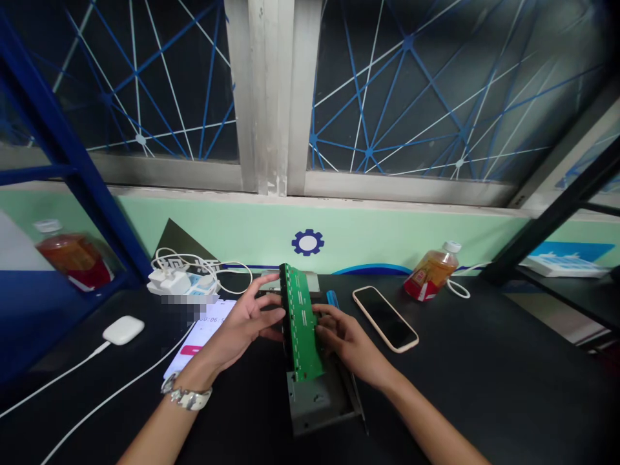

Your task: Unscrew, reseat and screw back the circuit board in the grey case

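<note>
A long green circuit board (304,323) with a black strip along its left edge stands tilted over a grey metal tray (317,410). My left hand (252,316) is at the board's left side, its thumb and fingers bent against the black strip. On the opposite side, my right hand (341,336) pinches the board's right edge between curled fingers and thumb. Part of the metal tray is hidden under the board and behind my right hand.
A phone in a pale case (385,318) lies right of the board, with a drink bottle (430,274) behind it. A lit phone screen (194,336) is partly under my left forearm. White cables, a power strip (179,281) and a white charger (123,330) are at left.
</note>
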### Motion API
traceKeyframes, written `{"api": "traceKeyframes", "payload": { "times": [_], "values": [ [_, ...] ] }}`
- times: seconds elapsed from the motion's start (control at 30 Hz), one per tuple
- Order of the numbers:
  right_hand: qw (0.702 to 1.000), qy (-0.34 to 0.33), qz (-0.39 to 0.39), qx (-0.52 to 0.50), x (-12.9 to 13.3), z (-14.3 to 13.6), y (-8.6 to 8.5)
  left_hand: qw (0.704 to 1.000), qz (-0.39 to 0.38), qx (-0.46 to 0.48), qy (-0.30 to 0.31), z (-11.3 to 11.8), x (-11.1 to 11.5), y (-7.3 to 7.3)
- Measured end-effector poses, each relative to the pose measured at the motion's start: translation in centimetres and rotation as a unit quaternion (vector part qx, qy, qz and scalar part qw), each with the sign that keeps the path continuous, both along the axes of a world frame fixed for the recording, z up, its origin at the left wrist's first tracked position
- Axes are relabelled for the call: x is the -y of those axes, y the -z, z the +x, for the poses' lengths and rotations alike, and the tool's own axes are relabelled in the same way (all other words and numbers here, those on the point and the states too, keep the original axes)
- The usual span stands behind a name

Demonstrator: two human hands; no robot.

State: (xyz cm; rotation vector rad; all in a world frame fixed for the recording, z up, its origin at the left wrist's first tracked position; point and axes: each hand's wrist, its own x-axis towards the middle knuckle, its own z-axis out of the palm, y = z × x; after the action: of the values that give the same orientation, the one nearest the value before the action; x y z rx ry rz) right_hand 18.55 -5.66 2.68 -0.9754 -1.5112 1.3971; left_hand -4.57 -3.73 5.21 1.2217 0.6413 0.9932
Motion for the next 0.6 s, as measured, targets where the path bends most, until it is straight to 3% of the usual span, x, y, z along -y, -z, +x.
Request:
{"api": "traceKeyframes", "payload": {
  "times": [0.17,0.3,0.37,0.5,0.6],
  "values": [
    [0.994,-0.005,-0.077,-0.072,0.5,-0.3,-0.4,0.986,0.129,-0.077,-0.075,0.5,0.0,0.3],
    [0.987,-0.015,-0.137,-0.08,0.6,-0.1,-0.9,0.951,0.24,-0.164,-0.1,0.3,0.0,0.7],
    [0.985,-0.031,-0.149,-0.084,0.7,0.3,-1.3,0.927,0.278,-0.21,-0.142,0.0,-0.2,0.9],
    [0.98,-0.059,-0.134,-0.137,0.9,0.9,-2.2,0.868,0.312,-0.307,-0.235,-0.8,-0.6,1.3],
    [0.974,-0.068,-0.112,-0.183,1.2,1.2,-2.7,0.872,0.293,-0.337,-0.202,-0.7,-0.7,1.7]
  ]
}}
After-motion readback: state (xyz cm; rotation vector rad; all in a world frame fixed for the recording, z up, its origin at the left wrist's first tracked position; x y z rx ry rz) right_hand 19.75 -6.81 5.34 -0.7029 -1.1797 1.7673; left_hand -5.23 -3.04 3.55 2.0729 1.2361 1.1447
